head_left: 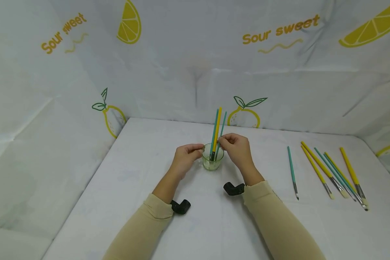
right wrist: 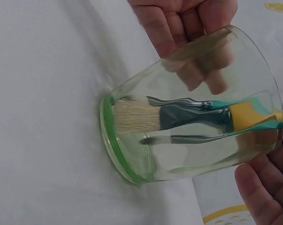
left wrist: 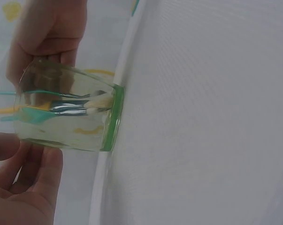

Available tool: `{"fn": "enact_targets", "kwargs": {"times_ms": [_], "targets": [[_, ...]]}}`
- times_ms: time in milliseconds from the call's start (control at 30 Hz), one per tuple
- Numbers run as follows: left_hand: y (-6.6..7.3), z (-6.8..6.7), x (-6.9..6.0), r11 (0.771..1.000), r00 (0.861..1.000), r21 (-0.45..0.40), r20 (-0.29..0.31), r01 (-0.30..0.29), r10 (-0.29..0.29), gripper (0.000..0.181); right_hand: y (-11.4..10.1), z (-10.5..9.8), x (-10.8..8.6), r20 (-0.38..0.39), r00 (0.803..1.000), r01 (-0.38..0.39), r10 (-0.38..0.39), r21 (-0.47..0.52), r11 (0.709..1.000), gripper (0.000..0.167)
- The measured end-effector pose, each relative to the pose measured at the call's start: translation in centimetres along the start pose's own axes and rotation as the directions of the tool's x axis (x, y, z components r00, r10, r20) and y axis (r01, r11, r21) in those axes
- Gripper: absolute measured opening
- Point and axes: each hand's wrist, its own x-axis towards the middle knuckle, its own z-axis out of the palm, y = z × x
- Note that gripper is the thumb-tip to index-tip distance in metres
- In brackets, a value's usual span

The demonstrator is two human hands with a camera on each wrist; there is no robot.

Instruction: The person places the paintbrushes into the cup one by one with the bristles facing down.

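Observation:
A clear green-tinted glass (head_left: 211,164) stands upright on the table, holding a yellow brush (head_left: 217,131) and two teal brushes, bristles down. My left hand (head_left: 183,159) pinches the glass's rim from the left; in the left wrist view this hand (left wrist: 26,187) has its thumb and fingertips at the rim. From the right, my right hand (head_left: 238,150) pinches the right-hand teal brush (head_left: 224,124) just above the rim. In the right wrist view the bristles (right wrist: 137,115) reach near the bottom of the glass (right wrist: 188,164), and part of my right hand (right wrist: 268,187) shows beside the rim.
On the right of the white-covered table (head_left: 117,224) lie a separate teal brush (head_left: 291,166) and a loose group of several yellow and teal brushes, among them a yellow one (head_left: 349,166). A white cloth with lemon prints (head_left: 182,72) hangs behind the table.

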Motion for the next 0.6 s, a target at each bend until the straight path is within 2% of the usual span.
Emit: {"fn": "enact_targets", "kwargs": {"times_ms": [267, 600], "targets": [[0.07, -0.04, 0.00, 1.000, 1.000, -0.007, 0.010, -0.004, 0.004, 0.025, 0.07, 0.04, -0.18, 0.049, 0.995, -0.087, 0.090, -0.063, 0.994, 0.026], [0.16, 0.01, -0.18, 1.000, 1.000, -0.016, 0.012, -0.014, 0.014, 0.025, 0.42, 0.28, -0.07, 0.063, 0.994, -0.080, 0.087, -0.107, 0.991, 0.026]]}}
